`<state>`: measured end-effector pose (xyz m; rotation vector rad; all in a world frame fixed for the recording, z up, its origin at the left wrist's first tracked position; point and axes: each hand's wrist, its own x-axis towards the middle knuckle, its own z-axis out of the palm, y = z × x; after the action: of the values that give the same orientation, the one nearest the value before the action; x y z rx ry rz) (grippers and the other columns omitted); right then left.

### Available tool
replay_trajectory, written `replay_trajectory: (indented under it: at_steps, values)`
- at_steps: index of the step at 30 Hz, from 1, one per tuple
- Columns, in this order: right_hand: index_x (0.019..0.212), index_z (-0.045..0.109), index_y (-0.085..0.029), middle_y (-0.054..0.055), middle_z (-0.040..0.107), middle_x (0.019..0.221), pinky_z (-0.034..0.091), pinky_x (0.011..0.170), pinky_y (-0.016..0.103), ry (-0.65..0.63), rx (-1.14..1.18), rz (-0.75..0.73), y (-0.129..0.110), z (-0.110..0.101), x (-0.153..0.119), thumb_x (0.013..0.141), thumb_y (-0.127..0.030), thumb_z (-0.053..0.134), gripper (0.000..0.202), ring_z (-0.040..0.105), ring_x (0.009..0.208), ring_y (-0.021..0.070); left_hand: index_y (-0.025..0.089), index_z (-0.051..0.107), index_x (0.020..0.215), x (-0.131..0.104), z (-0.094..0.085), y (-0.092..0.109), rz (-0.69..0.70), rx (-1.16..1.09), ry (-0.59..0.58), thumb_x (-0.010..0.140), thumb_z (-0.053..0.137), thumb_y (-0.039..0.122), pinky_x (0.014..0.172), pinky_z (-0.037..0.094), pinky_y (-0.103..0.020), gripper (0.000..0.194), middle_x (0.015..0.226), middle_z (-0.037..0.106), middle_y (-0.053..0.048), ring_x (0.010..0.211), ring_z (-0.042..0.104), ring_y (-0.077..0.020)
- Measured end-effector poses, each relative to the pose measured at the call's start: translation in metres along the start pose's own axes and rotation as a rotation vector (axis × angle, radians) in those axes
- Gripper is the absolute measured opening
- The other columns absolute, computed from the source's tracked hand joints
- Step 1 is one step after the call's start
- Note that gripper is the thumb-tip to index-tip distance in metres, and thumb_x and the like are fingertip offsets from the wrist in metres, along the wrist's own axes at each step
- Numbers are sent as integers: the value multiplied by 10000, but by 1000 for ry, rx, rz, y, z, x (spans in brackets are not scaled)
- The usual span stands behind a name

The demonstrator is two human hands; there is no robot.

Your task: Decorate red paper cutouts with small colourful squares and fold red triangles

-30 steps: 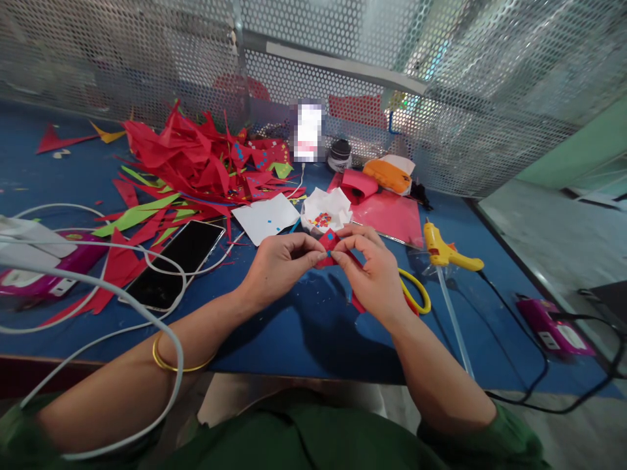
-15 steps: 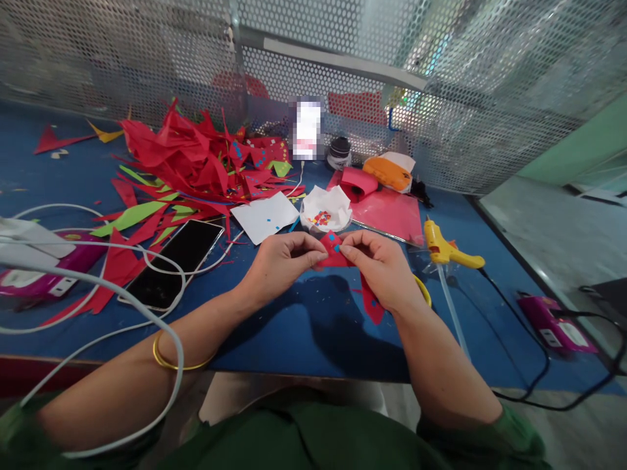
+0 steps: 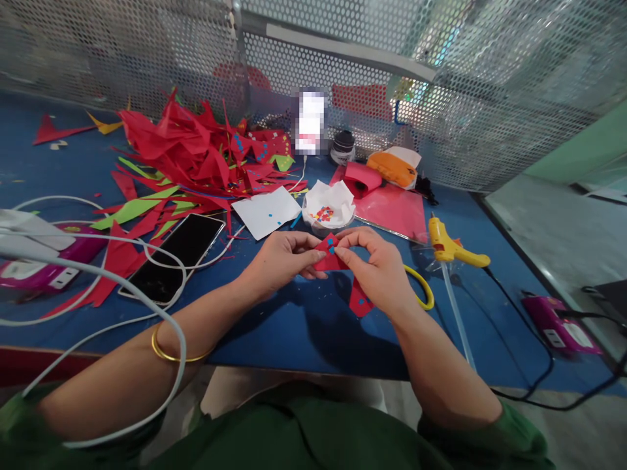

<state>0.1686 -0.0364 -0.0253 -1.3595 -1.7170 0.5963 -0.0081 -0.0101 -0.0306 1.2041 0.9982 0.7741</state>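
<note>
A red piece (image 3: 337,262) with small blue squares on it is held up between both hands above the blue table. My left hand (image 3: 289,258) pinches its left side between thumb and fingers. The thumb and index finger of my right hand (image 3: 375,261) press together at a blue square near its top. The lower end of the red material hangs below my right hand and carries another blue dot. Just behind the hands stands a paper-lined bowl (image 3: 329,202) with small coloured bits. A white sheet (image 3: 267,213) with a few blue squares lies left of it.
Red and green scraps (image 3: 186,150) pile up at the back left. A dark phone (image 3: 174,258) lies under white cables. On the right are a yellow glue gun (image 3: 453,247), a yellow ring (image 3: 425,287) and a purple power strip (image 3: 561,324). A lit phone (image 3: 310,124) stands behind.
The hanging end of the red piece has swung left and more of the yellow ring shows. My left fingers have shifted slightly under the piece. The camera view has shifted a little.
</note>
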Motion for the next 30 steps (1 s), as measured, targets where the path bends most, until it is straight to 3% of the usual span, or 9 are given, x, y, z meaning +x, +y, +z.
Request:
replay_trajectory:
  at_steps: [19,23,26,30]
  values:
    - [741,606,-220,50,672,1023,466,907,435,57,-166,-97,2,8,-5,824,-173,631,99,645,973,219,138,702,799,0,2,-1,-27,-8,-4,826,686,175,606,564,-210,48,659,717,-6,620,723,-134]
    - [873,600,-225,50,696,1009,492,880,408,33,-10,0,4,5,-2,850,-213,608,27,657,943,199,140,707,767,1,2,-1,-11,12,27,803,704,182,586,542,-186,56,635,704,2,603,700,-115]
    - [1098,564,-227,50,706,1016,511,855,388,-55,156,108,8,0,1,860,-269,605,245,667,937,190,147,718,758,1,0,-2,27,22,53,779,722,193,568,522,-171,50,640,695,13,578,664,-91]
    - [1071,609,-208,14,680,850,502,750,349,-166,180,194,8,-4,4,851,-271,599,229,644,816,169,159,729,743,1,-1,-2,24,40,55,773,715,208,563,513,-171,60,637,692,6,570,642,-87]
